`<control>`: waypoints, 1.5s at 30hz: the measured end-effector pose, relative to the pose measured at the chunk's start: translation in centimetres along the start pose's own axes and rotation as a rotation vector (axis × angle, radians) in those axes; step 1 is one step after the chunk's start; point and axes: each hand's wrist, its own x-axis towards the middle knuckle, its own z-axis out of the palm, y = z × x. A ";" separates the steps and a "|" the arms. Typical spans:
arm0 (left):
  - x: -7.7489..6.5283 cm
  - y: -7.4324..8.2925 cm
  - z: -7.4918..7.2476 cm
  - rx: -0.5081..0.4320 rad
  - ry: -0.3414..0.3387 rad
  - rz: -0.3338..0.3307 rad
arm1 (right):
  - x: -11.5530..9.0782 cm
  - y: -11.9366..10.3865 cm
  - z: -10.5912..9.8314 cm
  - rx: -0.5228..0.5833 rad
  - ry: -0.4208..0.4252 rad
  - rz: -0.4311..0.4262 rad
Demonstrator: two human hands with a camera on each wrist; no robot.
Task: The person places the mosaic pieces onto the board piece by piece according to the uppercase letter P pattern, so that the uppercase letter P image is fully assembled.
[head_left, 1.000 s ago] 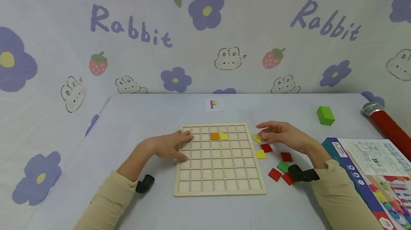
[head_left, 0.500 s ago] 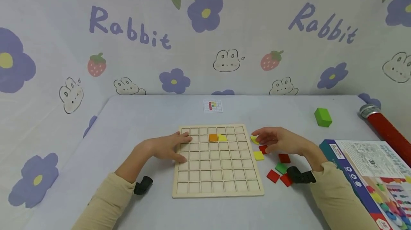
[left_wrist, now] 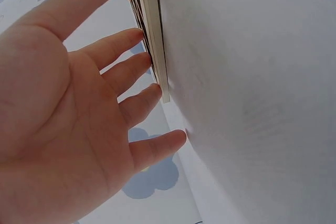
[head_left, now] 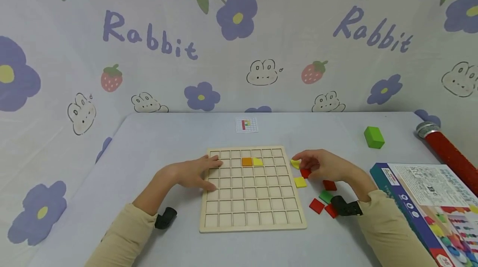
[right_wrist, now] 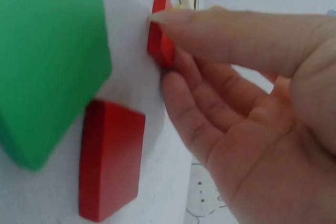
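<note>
Board (head_left: 259, 182) — broad from head, edgewise from left wrist

Left hand (head_left: 192, 174) rests on left edge of wooden grid board (head_left: 244, 194); orange square (head_left: 247, 162) and yellow piece (head_left: 257, 161) sit side by side therein; right hand (head_left: 324, 166), fingers bent, is at curved yellow tile (head_left: 295, 163).

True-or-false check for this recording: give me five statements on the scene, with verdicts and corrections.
1. The left hand is at the grid board's left side. True.
2. The right hand is over the board. False: it is to its right, by loose tiles.
3. On the board, the orange tile lies left of a yellow piece. True.
4. The small card lies on the board. False: it lies on the table.
5. The microphone lies right of the green block. True.
</note>
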 end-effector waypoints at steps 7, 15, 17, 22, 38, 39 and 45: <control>-0.2 -0.3 0.1 -0.016 -0.003 -0.009 | 0.2 -0.5 0.4 -0.059 0.021 0.044; 0.1 -0.4 0.1 0.020 -0.008 -0.004 | -0.2 -0.8 0.1 -0.134 0.050 0.144; 0.1 -0.3 0.0 0.019 -0.010 -0.010 | -0.2 -0.7 0.0 -0.146 0.069 0.160; 0.1 -0.1 -0.2 0.016 -0.010 -0.009 | -0.4 -1.0 -0.4 -0.089 0.156 0.217; 0.0 -0.2 -0.2 0.030 -0.009 -0.030 | 1.9 -2.1 0.0 0.241 0.268 0.312; 0.0 -0.2 -0.2 0.028 -0.009 -0.033 | 2.2 -2.3 0.2 0.257 0.262 0.319; -0.1 -0.1 -0.1 0.014 -0.014 -0.035 | 4.4 -3.1 1.5 0.397 0.184 0.328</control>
